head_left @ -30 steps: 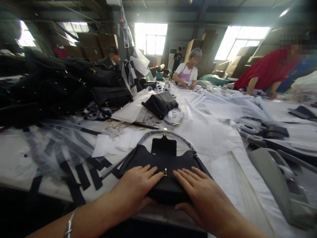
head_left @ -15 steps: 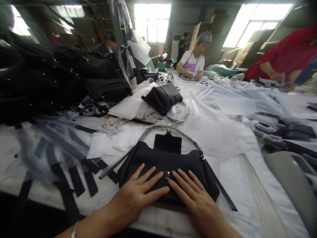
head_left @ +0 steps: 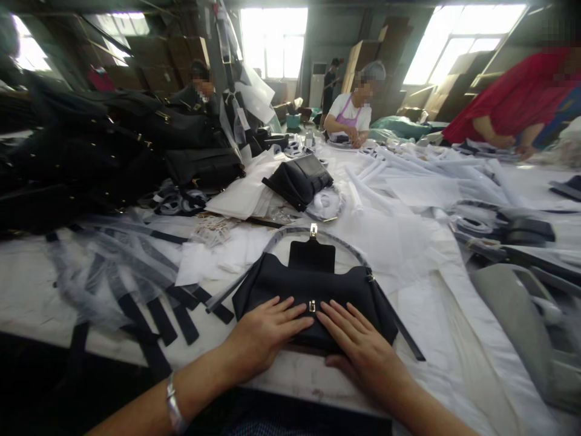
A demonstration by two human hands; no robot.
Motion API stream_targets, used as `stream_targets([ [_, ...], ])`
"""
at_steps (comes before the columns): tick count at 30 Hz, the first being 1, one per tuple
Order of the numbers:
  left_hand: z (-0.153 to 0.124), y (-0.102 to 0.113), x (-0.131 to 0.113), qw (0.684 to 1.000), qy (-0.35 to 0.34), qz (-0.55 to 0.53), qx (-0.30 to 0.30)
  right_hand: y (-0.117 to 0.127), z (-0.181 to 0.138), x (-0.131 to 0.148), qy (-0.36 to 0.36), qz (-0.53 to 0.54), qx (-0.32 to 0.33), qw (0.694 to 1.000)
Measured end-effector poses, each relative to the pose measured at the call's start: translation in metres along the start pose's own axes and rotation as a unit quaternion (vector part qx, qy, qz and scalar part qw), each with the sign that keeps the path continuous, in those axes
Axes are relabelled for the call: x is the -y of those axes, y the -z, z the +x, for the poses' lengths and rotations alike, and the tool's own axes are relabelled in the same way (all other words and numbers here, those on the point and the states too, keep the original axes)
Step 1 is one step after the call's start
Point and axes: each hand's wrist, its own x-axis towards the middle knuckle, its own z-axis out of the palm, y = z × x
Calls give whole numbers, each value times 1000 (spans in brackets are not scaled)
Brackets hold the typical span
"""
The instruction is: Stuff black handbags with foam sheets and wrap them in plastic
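A black handbag point(head_left: 281, 281) lies on the white-covered table in front of me, its strap wrapped in clear film and curving behind it. The bag's flap tab point(head_left: 312, 257) is folded back, away from me, with a gold clasp plate point(head_left: 313, 230) at its end. On the front sits a small gold lock point(head_left: 311, 306). My left hand point(head_left: 267, 333) rests flat on the bag left of the lock, fingers extended. Right of the lock, my right hand point(head_left: 356, 336) also lies flat, fingers stretched out and the thumb low near the bag's bottom edge.
Film-wrapped black straps point(head_left: 136, 297) spread over the left of the table. Behind them rises a pile of black bags point(head_left: 113, 145). Another black handbag point(head_left: 302, 178) stands farther back. A grey object point(head_left: 508, 315) is at right. Co-workers point(head_left: 349, 115) handle items across the table.
Both hands have shifted slightly over the bag's front and stay flat on it. The view has moved a little, showing more of the table's front edge.
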Motion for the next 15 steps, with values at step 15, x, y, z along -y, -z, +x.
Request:
stream_targets([
  [15,62,68,38,977,31,-138,159,65,58,-41,-157,248,175,940],
])
